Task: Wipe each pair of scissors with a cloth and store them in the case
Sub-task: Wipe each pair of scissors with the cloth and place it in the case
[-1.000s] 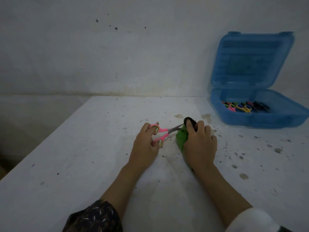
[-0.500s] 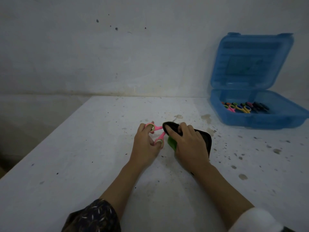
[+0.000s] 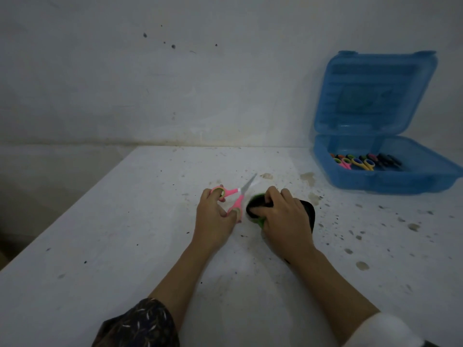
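My left hand (image 3: 213,219) grips the pink-handled scissors (image 3: 235,196) by their finger loops. The blades are bare and point up and to the right, just above the white table (image 3: 100,246). Right beside them, my right hand (image 3: 283,219) presses down on a green and black cloth (image 3: 255,210) bunched on the table. The cloth does not touch the blades. At the far right stands the open blue plastic case (image 3: 390,181), lid up, with several coloured scissors (image 3: 363,162) lying inside.
A white wall rises behind the table. The table's left edge runs diagonally from the back corner toward the front left. Dark specks and brown stains dot the surface to the right of my hands.
The cloth has slid off the scissor blades, which are now uncovered and tilted upward. My right hand moved back with the cloth and settled on the table.
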